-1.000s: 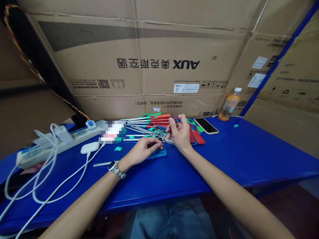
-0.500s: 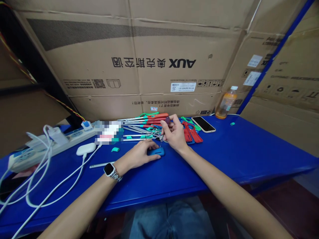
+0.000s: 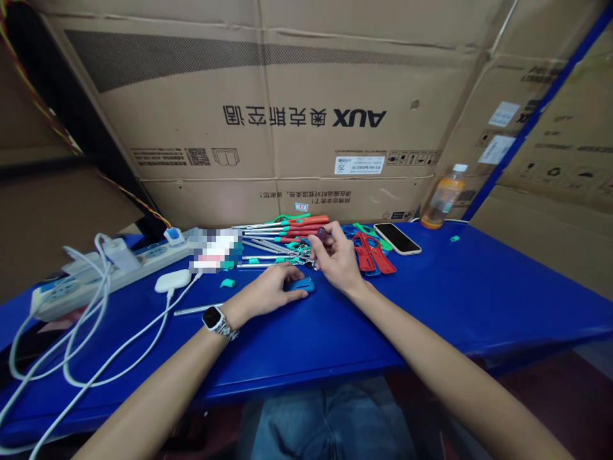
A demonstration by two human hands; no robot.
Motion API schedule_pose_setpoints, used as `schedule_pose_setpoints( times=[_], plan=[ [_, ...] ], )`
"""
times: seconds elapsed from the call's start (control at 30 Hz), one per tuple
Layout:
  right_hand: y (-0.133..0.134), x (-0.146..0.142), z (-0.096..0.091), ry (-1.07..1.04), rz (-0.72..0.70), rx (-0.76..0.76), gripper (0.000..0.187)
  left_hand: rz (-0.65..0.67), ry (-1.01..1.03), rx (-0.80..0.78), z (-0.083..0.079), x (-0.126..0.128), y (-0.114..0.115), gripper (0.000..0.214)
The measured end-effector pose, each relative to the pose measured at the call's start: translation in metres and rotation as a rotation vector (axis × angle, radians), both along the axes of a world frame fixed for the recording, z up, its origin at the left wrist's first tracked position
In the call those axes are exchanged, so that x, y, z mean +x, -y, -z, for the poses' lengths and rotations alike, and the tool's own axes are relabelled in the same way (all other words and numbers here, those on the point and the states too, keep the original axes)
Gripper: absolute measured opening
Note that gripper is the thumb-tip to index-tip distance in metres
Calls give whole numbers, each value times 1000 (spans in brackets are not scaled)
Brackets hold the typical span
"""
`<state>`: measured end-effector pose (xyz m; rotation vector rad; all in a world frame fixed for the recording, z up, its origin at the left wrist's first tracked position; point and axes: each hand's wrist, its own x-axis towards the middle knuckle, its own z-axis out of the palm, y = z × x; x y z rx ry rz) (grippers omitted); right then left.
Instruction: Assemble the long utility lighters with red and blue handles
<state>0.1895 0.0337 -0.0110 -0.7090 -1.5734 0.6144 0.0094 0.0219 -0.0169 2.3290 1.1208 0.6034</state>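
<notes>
1. The blue part lies on the table, just in front of the tool pile.
2. My left hand clasps it against the table.
3. My right hand pinches a screwdriver, near upright, tip at the part.
4. A phone lies beyond.
</notes>
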Motion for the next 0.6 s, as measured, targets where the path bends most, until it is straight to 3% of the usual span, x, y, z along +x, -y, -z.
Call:
schedule_pose_setpoints(
  times=[0.6],
  plan=[
    [1,-2,2,65,24,4,21,7,-13,-14,1,0,-1,34]
  ],
)
